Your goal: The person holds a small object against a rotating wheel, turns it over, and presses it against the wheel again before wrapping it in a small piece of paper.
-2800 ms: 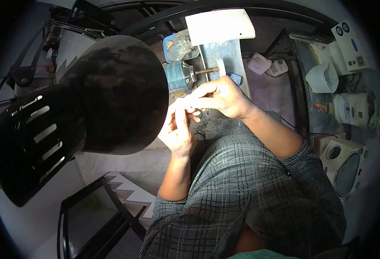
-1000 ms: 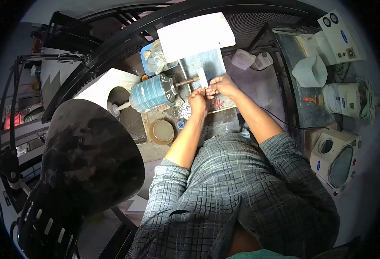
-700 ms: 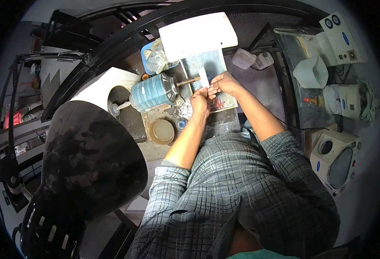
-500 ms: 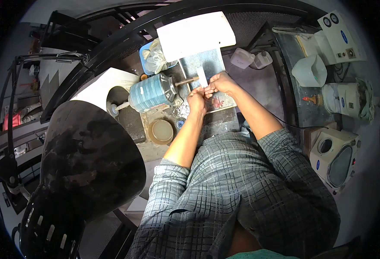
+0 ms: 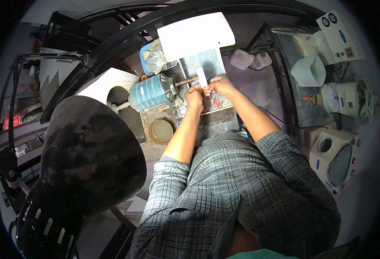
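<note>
A blue bench polishing motor (image 5: 149,93) lies across the bench, its shaft (image 5: 185,81) pointing right. On the shaft's end is a white wheel (image 5: 202,77), seen nearly edge-on. My left hand (image 5: 194,97) is just below the wheel, fingers pinched together. From the right, my right hand (image 5: 221,86) meets it, its fingers closed too, near the wheel's lower edge. Both hands' fingertips come together around something too small and covered to make out. Under them is a shallow metal tray (image 5: 216,64) with reddish bits (image 5: 217,102) in it.
Above the tray stands a white hood (image 5: 196,36). A bowl of cloudy liquid (image 5: 162,131) sits left of my left forearm. A black lamp shade (image 5: 93,155) fills the near left. Plastic jugs (image 5: 241,58) stand beyond my right hand; white machines (image 5: 334,157) are farther right.
Both hands have shifted slightly, the left one a little up and left, while staying by the wheel with fingers together. The motor and tray have not moved.
</note>
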`<state>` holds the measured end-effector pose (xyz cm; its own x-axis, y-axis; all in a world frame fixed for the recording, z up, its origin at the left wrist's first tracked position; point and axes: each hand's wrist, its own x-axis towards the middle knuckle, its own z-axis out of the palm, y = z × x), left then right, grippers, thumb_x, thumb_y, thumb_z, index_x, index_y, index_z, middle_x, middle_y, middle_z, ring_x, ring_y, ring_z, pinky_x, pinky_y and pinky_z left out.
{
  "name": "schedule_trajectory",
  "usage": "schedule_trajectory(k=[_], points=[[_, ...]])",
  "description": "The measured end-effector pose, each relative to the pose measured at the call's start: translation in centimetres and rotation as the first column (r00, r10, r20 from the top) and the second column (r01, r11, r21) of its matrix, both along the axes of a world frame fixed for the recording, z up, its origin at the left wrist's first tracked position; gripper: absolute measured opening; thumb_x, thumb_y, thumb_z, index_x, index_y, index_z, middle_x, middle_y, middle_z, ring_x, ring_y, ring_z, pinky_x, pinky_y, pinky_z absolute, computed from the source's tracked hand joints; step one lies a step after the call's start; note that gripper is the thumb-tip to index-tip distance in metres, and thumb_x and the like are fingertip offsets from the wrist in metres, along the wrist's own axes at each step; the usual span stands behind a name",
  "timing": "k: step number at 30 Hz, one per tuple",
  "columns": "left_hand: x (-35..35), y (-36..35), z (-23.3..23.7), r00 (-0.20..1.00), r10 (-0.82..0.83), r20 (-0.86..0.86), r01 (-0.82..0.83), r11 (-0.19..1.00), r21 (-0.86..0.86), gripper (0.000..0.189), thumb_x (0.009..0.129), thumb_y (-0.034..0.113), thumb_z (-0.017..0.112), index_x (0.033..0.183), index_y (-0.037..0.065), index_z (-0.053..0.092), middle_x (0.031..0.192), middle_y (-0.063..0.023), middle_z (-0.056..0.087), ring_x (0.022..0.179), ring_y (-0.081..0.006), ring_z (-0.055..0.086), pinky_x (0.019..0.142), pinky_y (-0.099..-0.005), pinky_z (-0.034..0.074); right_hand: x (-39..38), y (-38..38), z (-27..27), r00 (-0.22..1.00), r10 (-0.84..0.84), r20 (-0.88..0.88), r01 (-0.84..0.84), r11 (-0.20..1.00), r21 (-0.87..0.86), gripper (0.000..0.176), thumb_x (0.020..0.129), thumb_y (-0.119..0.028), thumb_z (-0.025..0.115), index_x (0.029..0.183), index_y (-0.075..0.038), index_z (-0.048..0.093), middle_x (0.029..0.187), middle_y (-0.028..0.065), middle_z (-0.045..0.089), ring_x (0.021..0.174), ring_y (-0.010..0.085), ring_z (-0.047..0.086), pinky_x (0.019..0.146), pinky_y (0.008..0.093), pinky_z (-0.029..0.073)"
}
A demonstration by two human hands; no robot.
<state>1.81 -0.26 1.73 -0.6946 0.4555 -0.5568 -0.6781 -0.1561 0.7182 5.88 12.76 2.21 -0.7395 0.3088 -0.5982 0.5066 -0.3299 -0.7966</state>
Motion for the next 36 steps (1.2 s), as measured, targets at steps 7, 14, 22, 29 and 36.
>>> schedule_trajectory(k=[7,14,22,29,36], points=[[2.6,-0.8,-0.7,0.987,0.149,0.065,-0.159,0.967,0.197,0.013,0.089,0.003,0.041,0.094,-0.001,0.052,0.082,-0.0129,0.060,0.067,-0.0198,0.059,0.058,-0.0299,0.052,2.7,-1.3,0.3,0.956,0.160,-0.244,-0.081,0.949,0.305,0.009,0.078,0.000,0.056,0.083,0.005,0.061,0.071,0.0054,0.062,0.064,0.0072,0.056,0.059,0.0229,0.047],[2.2,-0.1,-2.2,0.970,0.223,0.094,-0.237,0.954,0.186,0.011,0.087,0.002,0.044,0.094,-0.003,0.052,0.082,-0.0131,0.060,0.066,-0.0203,0.060,0.062,-0.0296,0.054,1.5,-0.9,1.4,0.983,0.182,-0.041,-0.159,0.933,0.322,0.007,0.078,-0.001,0.056,0.079,0.004,0.060,0.068,0.0060,0.062,0.061,0.0086,0.057,0.056,0.0240,0.047],[2.4,0.0,-1.5,0.978,0.203,0.049,-0.208,0.967,0.144,0.012,0.087,-0.001,0.043,0.094,-0.003,0.052,0.083,-0.0139,0.060,0.067,-0.0207,0.060,0.061,-0.0300,0.053,1.9,-1.1,1.3,0.960,0.173,-0.222,-0.084,0.928,0.362,0.006,0.076,-0.001,0.058,0.079,0.003,0.062,0.072,0.0049,0.063,0.064,0.0063,0.055,0.058,0.0232,0.045],[1.5,0.8,-0.7,0.971,0.175,0.161,-0.200,0.968,0.153,0.013,0.086,-0.001,0.042,0.090,-0.008,0.052,0.085,-0.0174,0.061,0.071,-0.0236,0.061,0.064,-0.0282,0.054,-1.0,1.1,0.4,0.973,0.228,-0.036,-0.207,0.929,0.306,0.004,0.069,0.003,0.056,0.071,0.005,0.059,0.066,0.0065,0.060,0.058,0.0095,0.054,0.053,0.0232,0.044],[2.0,1.5,-0.1,0.872,0.292,0.392,-0.386,0.903,0.187,0.012,0.084,-0.004,0.042,0.091,-0.009,0.050,0.082,-0.0186,0.061,0.069,-0.0245,0.062,0.061,-0.0281,0.054,-2.1,2.4,2.0,0.906,0.421,0.044,-0.417,0.871,0.261,0.004,0.065,0.001,0.056,0.066,0.004,0.058,0.060,0.0060,0.058,0.052,0.0111,0.052,0.047,0.0236,0.041]])
